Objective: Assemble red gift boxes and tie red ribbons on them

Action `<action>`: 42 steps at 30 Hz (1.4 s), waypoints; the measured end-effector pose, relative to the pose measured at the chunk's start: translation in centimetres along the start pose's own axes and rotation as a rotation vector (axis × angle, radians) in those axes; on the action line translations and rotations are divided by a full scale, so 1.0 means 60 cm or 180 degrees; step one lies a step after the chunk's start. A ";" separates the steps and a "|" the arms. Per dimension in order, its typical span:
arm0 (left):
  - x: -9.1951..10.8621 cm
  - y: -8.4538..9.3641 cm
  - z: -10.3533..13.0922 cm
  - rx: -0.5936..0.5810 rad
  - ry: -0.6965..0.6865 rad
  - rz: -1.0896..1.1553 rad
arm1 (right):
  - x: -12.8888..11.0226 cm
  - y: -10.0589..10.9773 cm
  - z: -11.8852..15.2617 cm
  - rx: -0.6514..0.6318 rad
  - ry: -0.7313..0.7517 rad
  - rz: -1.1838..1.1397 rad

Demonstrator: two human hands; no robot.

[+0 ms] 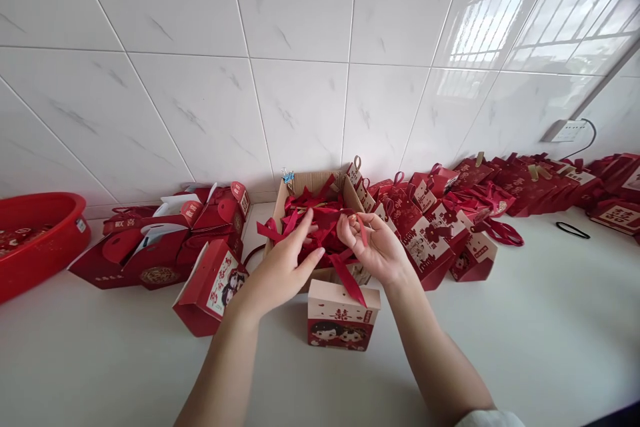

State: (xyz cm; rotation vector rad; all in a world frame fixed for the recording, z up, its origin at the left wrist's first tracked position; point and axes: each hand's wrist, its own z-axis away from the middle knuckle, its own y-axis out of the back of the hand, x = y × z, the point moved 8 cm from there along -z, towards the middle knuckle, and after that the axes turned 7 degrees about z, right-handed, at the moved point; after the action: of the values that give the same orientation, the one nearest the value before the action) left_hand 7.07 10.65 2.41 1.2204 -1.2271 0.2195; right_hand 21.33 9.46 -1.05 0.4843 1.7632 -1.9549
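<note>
My right hand pinches a red ribbon, whose tail hangs toward a small gift box below. Just left of it, my left hand has its thumb and fingers apart, with no ribbon visibly gripped. Both hands are over a cardboard box heaped with red ribbons. Directly in front stands the red and cream gift box, printed with two cartoon figures. To the left of my left forearm, another red gift box rests tilted on its side.
A red basin sits at the far left. Beside it are several red boxes. Many more gift boxes run along the tiled wall on the right. A black loop lies on the white table. A power socket is on the wall.
</note>
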 end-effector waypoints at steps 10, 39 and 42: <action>0.015 0.025 0.005 0.0313 -0.0247 0.0075 | 0.002 -0.017 0.007 -0.0261 0.0524 0.1419; 0.069 0.045 0.041 0.0832 -0.0830 0.1562 | -0.013 -0.138 0.145 -0.1695 0.3317 0.4097; 0.075 0.049 0.049 0.0817 -0.0904 0.1679 | -0.023 -0.139 0.159 -0.1589 0.3689 0.4058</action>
State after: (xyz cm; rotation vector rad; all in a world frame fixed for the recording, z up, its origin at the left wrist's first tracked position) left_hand 5.07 7.46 7.29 1.1479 -1.8035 0.6233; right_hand 18.27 0.74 7.73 2.1054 1.5577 -0.2373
